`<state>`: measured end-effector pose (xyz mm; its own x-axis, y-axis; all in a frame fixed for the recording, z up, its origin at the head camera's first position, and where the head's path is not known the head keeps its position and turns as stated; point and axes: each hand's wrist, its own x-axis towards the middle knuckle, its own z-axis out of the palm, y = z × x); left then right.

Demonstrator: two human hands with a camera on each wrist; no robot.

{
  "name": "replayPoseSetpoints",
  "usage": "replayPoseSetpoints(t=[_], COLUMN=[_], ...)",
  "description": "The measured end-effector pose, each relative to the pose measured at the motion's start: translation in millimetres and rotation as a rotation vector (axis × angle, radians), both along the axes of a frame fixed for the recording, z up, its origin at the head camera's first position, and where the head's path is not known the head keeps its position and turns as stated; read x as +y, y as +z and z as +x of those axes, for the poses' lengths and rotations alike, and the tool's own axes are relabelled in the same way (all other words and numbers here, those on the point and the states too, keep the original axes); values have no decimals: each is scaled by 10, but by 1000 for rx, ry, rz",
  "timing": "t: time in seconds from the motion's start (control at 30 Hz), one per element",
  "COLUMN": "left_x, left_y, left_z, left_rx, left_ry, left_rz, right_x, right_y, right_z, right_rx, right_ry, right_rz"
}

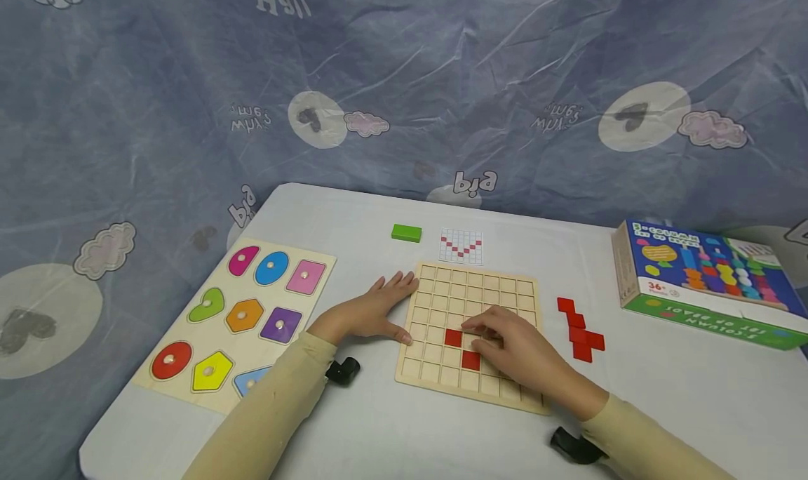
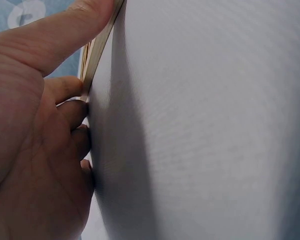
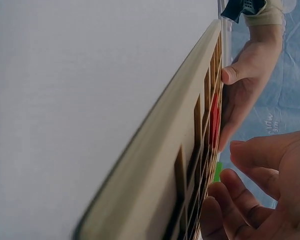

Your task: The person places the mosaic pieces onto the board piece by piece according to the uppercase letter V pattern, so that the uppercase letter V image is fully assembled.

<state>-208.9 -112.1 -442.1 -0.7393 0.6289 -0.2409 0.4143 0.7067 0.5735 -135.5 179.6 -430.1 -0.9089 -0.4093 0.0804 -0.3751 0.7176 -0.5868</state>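
Note:
A wooden grid board (image 1: 442, 380) lies on the table with a red square tile (image 1: 453, 337) and a second red tile (image 1: 470, 360) in cells of its lower middle. My left hand (image 1: 372, 311) rests at the board's left edge, thumb and fingers spread against it. Over the board, my right hand (image 1: 520, 350) has its fingertips beside the two red tiles. In the right wrist view, the fingers of the right hand (image 3: 260, 195) are loosely bent, the thumb stands apart, and I see nothing between them. Above the board lies a pattern card (image 1: 461, 247) with a red V of squares.
Several loose red tiles (image 1: 581, 336) lie right of the board. A green block (image 1: 407, 233) is beside the card. On the left lies a shape puzzle (image 1: 252, 354) with knobbed pieces, partly under my left sleeve. A toy box (image 1: 713, 283) stands at the right.

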Motion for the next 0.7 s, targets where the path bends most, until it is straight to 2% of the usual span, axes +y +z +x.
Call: replayPoseSetpoints(t=[0.4, 0.7], left_x=[5, -6], left_y=[7, -14], left_z=[12, 1], left_rx=[-3, 7], left_ry=[1, -5], left_rz=[4, 11], right_x=[243, 472], right_y=[-8, 5], right_z=[60, 96], right_rx=[50, 51], right_ry=[-9, -64], right_rz=[10, 44])
